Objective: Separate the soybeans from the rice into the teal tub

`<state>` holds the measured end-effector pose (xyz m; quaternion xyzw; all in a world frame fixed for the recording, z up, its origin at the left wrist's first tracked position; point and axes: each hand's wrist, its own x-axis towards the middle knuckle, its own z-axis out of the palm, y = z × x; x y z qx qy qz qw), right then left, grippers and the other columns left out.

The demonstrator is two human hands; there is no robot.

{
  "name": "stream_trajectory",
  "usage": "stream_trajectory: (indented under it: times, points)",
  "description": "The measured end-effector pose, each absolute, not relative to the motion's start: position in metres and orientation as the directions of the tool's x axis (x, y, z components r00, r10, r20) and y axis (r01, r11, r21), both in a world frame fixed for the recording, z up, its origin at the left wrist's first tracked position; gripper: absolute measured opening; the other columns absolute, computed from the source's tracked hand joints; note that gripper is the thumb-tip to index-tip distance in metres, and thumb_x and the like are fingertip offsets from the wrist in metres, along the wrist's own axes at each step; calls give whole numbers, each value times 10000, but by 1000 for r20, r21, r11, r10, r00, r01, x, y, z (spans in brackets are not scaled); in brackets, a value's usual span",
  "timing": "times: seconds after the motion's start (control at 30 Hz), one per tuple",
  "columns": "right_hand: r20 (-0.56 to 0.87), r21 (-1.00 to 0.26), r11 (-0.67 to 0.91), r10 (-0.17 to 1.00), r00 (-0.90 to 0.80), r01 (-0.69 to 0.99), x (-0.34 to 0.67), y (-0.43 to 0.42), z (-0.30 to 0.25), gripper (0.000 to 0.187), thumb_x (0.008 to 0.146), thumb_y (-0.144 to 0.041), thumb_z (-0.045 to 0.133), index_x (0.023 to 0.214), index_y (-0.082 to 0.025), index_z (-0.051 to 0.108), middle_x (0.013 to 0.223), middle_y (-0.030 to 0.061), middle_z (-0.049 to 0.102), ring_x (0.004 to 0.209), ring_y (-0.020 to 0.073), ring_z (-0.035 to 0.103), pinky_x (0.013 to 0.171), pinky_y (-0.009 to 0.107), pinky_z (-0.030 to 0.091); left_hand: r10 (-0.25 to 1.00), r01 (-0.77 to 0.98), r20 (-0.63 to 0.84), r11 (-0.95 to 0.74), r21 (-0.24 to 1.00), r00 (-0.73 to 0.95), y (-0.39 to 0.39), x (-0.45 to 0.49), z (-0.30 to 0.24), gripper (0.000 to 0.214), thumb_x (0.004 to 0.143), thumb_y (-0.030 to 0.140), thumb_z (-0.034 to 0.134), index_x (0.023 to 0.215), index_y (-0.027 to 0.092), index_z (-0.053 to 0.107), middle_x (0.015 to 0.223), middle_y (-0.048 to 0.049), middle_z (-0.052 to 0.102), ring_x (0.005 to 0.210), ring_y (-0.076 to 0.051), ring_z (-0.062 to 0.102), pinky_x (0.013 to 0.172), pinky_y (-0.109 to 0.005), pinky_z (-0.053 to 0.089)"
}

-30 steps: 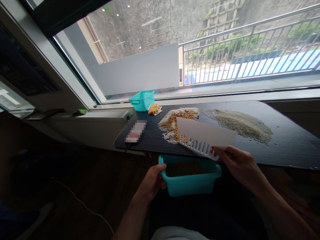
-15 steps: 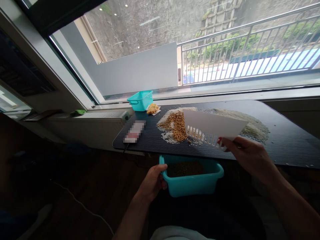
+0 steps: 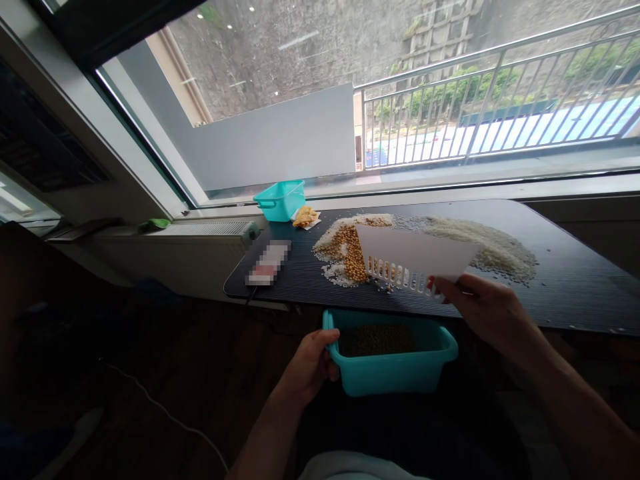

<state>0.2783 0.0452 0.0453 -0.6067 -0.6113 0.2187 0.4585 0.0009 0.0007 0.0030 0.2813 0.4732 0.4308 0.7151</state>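
My left hand (image 3: 313,363) is closed on the left end of a turquoise plastic bin (image 3: 395,377), its thumb over the rim. Dark grains or beans (image 3: 377,339) cover the bottom of this bin, just below the table edge. In my right hand (image 3: 477,303) is a white slotted scraper (image 3: 415,250), pinched at its right end. Its slotted edge points down over a heap of yellow beans (image 3: 353,253) mixed with white rice (image 3: 337,275). The scraper hides part of the heap. Farther right lies a wide pile of rice (image 3: 500,250).
The dark table (image 3: 575,267) runs along a window. A second turquoise bin (image 3: 283,200) stands at its far left corner, beside a yellow crumpled item (image 3: 305,216) on white paper. A blurred-out flat object (image 3: 269,263) lies at the left. A radiator (image 3: 210,229) sits under the sill.
The white scraper and my right hand have moved a little left and down over the beans. My left hand and the held bin have shifted slightly right.
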Motion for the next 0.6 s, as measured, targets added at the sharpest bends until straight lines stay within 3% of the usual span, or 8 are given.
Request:
stream_trajectory:
  times: [0.13,0.33,0.6]
  points:
    - [274,-830,150,949,157,537,278,36,51,375,695,-588,609,713,-230,719,678,32,715,669,217,654,630,331,506,881,-347,-440,474,810,176,0,2,3,439,542,478,782,500,191,453,371,74,397,324,-68,384,344,-200,289]
    - [267,-804,36,914,307,594,290,8,66,354,681,-559,624,719,-220,721,673,19,712,674,210,645,614,290,485,882,-343,-427,471,813,201,0,2,3,443,564,490,770,491,191,451,365,67,397,330,-68,380,351,-201,288]
    - [171,-823,-38,935,311,567,296,-4,62,374,627,-542,648,797,-228,759,700,11,740,732,243,685,597,277,508,885,-333,-428,466,820,185,0,1,3,447,571,494,762,476,195,444,362,61,399,333,-71,376,354,-207,289]
